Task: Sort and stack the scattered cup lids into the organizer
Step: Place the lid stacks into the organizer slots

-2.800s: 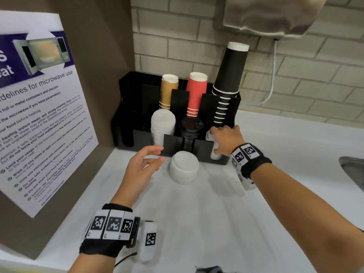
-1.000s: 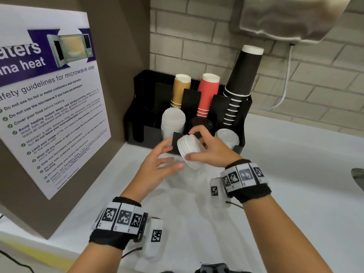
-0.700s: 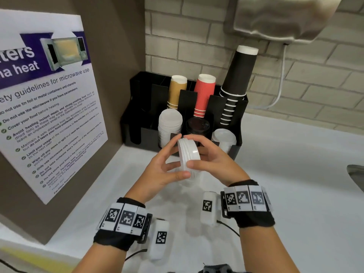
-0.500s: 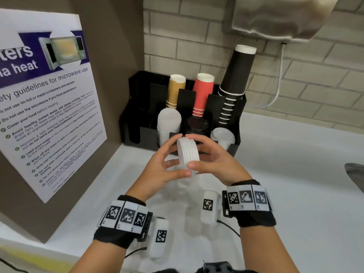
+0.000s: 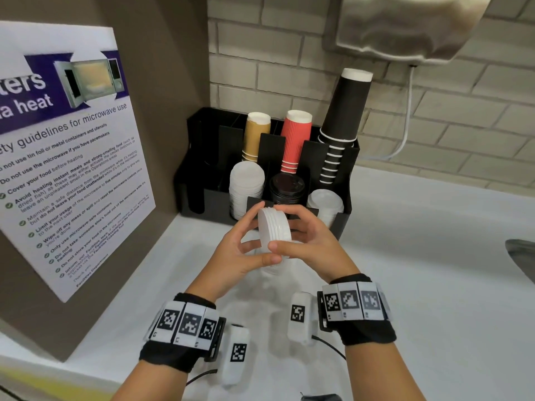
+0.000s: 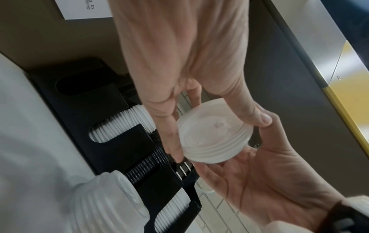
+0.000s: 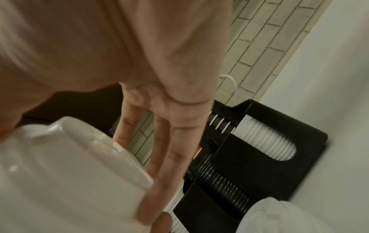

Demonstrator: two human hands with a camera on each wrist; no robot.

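Note:
Both hands hold a short stack of white cup lids (image 5: 274, 232) on edge, just above the counter and in front of the black organizer (image 5: 344, 227). My left hand (image 5: 242, 251) pinches its left face and rim, thumb below and fingers above. My right hand (image 5: 307, 237) grips the other side. The left wrist view shows the lid stack (image 6: 214, 134) between the left hand's fingers (image 6: 169, 135) and the right hand's palm (image 6: 265, 178). In the right wrist view the lid stack (image 7: 69, 170) fills the lower left. More white lids (image 5: 274, 267) lie on the counter under the hands, mostly hidden.
The organizer's front slots hold white lids (image 5: 246, 183), black lids (image 5: 286, 188) and white lids (image 5: 325, 201). Behind them stand tan cups (image 5: 256, 137), red cups (image 5: 296, 140) and tall black cups (image 5: 343, 117). A poster panel (image 5: 66, 157) walls the left. A sink edge (image 5: 522, 256) is at the right.
The right hand left the organizer's right slot and lifted part of the lid pile. The left hand joined it, and the stack turned on edge. It has barely moved over the last half second.

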